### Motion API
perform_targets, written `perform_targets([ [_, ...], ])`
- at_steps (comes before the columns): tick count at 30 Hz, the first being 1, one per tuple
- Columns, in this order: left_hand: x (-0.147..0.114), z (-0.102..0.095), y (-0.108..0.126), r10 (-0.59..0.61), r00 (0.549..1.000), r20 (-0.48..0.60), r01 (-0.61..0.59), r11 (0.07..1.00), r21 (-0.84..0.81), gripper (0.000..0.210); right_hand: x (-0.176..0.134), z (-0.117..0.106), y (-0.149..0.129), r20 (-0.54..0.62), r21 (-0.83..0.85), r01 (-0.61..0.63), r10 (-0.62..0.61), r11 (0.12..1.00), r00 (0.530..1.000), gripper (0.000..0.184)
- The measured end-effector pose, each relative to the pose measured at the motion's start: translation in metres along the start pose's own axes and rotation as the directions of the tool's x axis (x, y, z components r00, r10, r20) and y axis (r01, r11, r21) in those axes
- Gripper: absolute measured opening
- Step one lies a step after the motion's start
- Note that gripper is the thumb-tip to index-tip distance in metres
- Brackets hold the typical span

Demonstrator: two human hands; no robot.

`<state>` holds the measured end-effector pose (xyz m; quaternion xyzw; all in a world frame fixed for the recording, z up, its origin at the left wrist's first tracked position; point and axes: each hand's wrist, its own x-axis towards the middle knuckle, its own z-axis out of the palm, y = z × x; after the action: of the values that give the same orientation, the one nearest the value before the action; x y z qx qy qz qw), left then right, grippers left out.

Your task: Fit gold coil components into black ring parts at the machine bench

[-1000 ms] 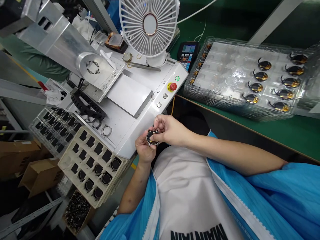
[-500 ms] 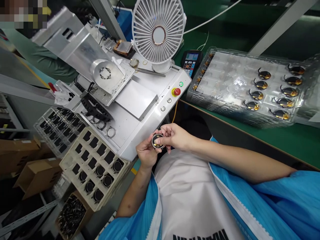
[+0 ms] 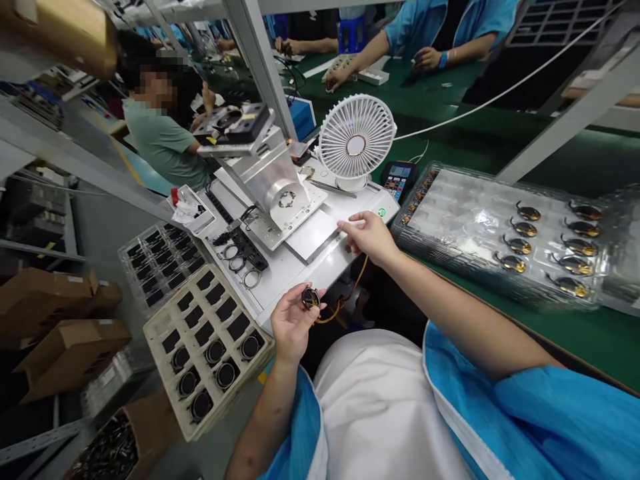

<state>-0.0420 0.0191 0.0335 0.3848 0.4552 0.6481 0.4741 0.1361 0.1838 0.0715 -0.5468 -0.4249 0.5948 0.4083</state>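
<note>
My left hand [image 3: 291, 328] grips a small round watch-like part [image 3: 311, 297] between thumb and fingers, in front of the white machine. The part has a dark face, a metal rim and a bit of gold-coloured film. My right hand [image 3: 373, 239] hovers over the machine's front edge, by its lit green button [image 3: 382, 213]. Its fingers are partly spread and nothing shows in them. Beyond lies a flat white plate [image 3: 314, 235], beside a metal fixture [image 3: 285, 197] with a round seat. Metal rings [image 3: 251, 279] rest on the machine top, nearer the left hand.
A beige tray [image 3: 167, 387] with similar round parts sits at left, next to a clear tray [image 3: 134, 283]. Stacked clear trays [image 3: 465, 180] carry round parts with gold film at right. A white fan [image 3: 356, 143] stands behind. Co-workers sit beyond, one in green [image 3: 163, 137].
My right hand has let go of the round part and moved up and right to the machine's edge. My left hand keeps the part. The view has tilted up, showing co-workers.
</note>
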Motion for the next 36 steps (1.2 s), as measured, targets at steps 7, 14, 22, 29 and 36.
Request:
perform_targets([
  [7,0.007,0.007,0.005,0.285,0.959,-0.001,-0.262,0.884,0.387,0.050,0.002,0.000,-0.014,0.045,-0.076,0.111,-0.108,0.991,0.993,0.033],
  [14,0.002,0.018,0.003,0.360,0.927,0.104,-0.351,0.739,0.575,0.080,-0.083,-0.003,0.002,0.433,-0.050,0.083,-0.053,0.995,0.900,0.045],
  [22,0.003,0.028,0.008,0.399,0.902,0.164,-0.400,0.633,0.663,0.075,-0.094,-0.001,0.007,0.447,-0.127,0.107,-0.039,0.986,0.894,0.039],
  [29,0.002,0.028,0.004,0.396,0.904,0.158,-0.394,0.634,0.666,0.068,-0.093,0.000,0.013,0.387,-0.205,0.193,-0.102,0.959,0.917,0.025],
  [36,-0.004,0.039,0.007,0.324,0.874,0.363,-0.485,0.646,0.590,0.072,-0.101,-0.050,0.021,0.360,-0.096,0.086,-0.046,0.992,0.932,0.041],
])
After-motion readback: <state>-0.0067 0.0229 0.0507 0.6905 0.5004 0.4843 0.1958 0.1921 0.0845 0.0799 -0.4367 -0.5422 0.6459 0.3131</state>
